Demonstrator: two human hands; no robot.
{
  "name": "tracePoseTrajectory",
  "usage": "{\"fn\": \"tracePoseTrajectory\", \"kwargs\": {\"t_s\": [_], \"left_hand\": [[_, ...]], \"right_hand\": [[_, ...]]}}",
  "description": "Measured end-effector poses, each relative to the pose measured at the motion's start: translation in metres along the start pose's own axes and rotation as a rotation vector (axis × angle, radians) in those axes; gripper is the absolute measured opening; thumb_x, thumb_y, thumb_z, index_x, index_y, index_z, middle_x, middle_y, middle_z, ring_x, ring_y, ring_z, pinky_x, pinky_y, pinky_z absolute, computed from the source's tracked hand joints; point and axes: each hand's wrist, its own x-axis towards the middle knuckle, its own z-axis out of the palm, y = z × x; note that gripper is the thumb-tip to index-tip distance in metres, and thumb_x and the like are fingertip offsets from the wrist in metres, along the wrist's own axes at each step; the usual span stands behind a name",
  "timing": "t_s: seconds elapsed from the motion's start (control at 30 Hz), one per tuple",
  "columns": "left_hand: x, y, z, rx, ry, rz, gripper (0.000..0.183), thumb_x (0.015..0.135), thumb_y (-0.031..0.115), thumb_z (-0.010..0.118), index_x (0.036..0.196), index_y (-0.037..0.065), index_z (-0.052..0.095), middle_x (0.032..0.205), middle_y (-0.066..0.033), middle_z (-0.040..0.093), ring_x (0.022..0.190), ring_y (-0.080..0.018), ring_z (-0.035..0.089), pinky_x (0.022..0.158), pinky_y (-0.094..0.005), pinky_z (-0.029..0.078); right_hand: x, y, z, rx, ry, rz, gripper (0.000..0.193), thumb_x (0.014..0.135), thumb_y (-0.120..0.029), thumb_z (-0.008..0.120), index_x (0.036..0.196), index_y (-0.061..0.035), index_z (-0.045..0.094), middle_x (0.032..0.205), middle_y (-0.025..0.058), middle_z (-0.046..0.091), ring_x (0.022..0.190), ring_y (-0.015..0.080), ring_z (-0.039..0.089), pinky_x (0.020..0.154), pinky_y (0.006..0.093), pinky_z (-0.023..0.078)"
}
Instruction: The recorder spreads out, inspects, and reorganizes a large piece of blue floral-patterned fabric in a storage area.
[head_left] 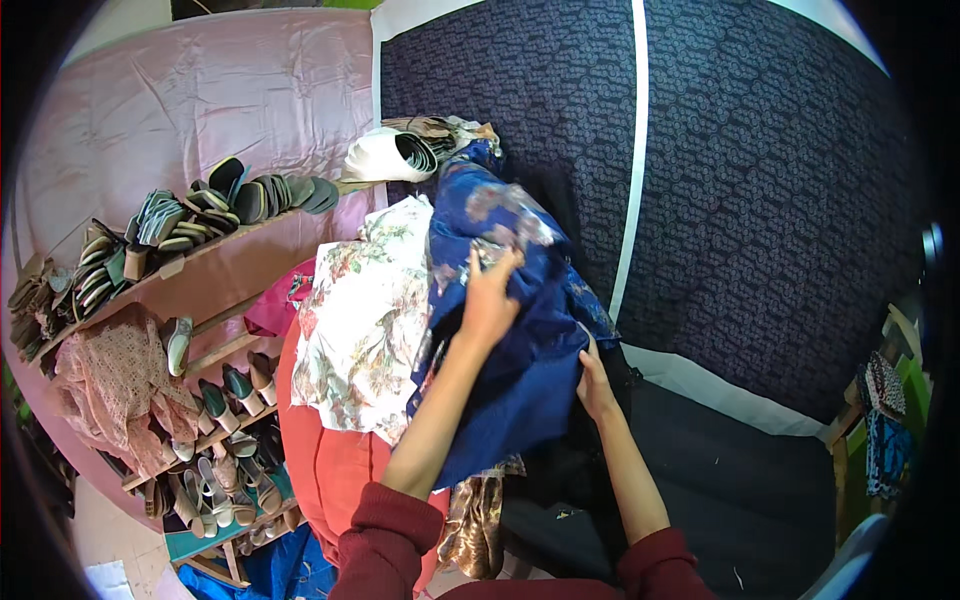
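A navy blue fabric (530,390) with a floral pattern on its upper part hangs in front of me, draped from a heap at the shelf's end. My left hand (488,305) is closed on its upper middle, pinching up the cloth. Lower down, my right hand (597,385) grips the fabric's right edge; some of its fingers are hidden behind the cloth. Left of the navy piece hangs a white floral fabric (360,330), apart from both hands. Plain red-orange cloth (325,460) shows beneath it, with shiny gold-brown cloth (474,525) below.
At the left, an upper wooden shelf (225,243) carries several soles and a white roll (385,157). Lower racks hold several shoes (238,388), and pink lace cloth (125,375) drapes over them. A dark patterned panel (760,200) stands behind; a dark surface (730,480) lies at the right.
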Motion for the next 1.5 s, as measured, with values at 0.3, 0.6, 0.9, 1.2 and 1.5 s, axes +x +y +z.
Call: {"fn": "tracePoseTrajectory", "kwargs": {"t_s": [0.3,0.6,0.9,1.2,1.5], "left_hand": [[-0.035,0.018,0.01,0.242,-0.233,0.066,0.052,0.055,-0.005,0.062,0.105,0.005,0.054,0.114,-0.0121,0.057,0.116,-0.029,0.046,0.105,-0.0517,0.017],[-0.058,0.023,-0.002,0.452,-0.441,0.099,0.042,0.067,0.011,0.067,0.107,0.01,0.056,0.114,-0.006,0.058,0.116,-0.0235,0.047,0.1,-0.0561,0.021],[-0.041,-0.055,-0.054,0.566,-0.23,-0.421,0.047,0.088,0.049,0.035,0.125,0.023,0.049,0.138,-0.007,0.035,0.13,-0.0341,0.023,0.092,-0.0682,-0.009],[-0.044,-0.08,-0.043,0.55,-0.426,-0.472,0.054,0.085,0.05,0.039,0.133,0.024,0.038,0.144,-0.0096,0.024,0.133,-0.038,0.01,0.089,-0.0696,-0.014],[-0.048,-0.081,-0.035,0.689,-0.319,-0.425,0.052,0.084,0.048,0.043,0.131,0.025,0.041,0.142,-0.0049,0.028,0.132,-0.035,0.017,0.093,-0.0702,-0.005]], "right_hand": [[0.046,-0.055,0.017,-0.3,0.181,-0.194,0.088,0.076,-0.037,0.063,0.14,-0.0132,0.008,0.142,0.0265,0.009,0.131,0.0345,0.019,0.105,0.041,0.019],[0.133,-0.035,0.042,-0.839,0.298,-0.059,0.092,0.053,-0.021,0.08,0.132,-0.0088,0.036,0.117,0.0139,0.052,0.103,0.0244,0.054,0.083,0.0325,0.044],[0.138,-0.049,0.034,-0.713,0.328,-0.133,0.021,0.063,0.001,0.067,0.084,-0.0018,0.065,0.059,0.0,0.055,0.048,0.0081,0.047,0.045,0.0259,0.038],[0.081,-0.157,-0.024,-1.293,0.476,-0.342,0.033,0.063,0.002,0.056,0.094,-0.0029,0.065,0.072,0.0112,0.064,0.065,0.0156,0.059,0.058,0.028,0.043],[-0.039,-0.206,-0.114,-1.48,0.738,-0.683,0.032,0.061,0.012,0.052,0.084,-0.0037,0.068,0.077,0.0127,0.061,0.078,0.0241,0.055,0.067,0.0281,0.043]]}}
